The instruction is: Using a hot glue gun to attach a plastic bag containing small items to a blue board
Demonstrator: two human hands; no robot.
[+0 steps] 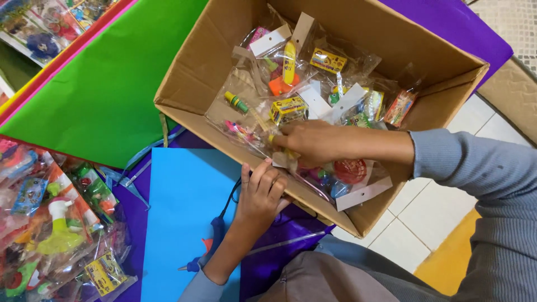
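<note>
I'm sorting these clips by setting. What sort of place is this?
Probably a home or small craft workspace for packing toy favours: an open brown cardboard box of small toys in clear bags, bright green, blue and purple paper sheets and a blue glue gun on a tiled floor.

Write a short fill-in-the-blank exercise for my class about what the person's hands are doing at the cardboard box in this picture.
1. The right hand reaches into the ____ box full of small bagged toys.
2. The left hand grips the box's near ____.
3. A glue gun lies on the ____ paper sheet below the left hand.
4. Left of the box lies a large ____ sheet.

Missing words: cardboard; edge; blue; green
</note>
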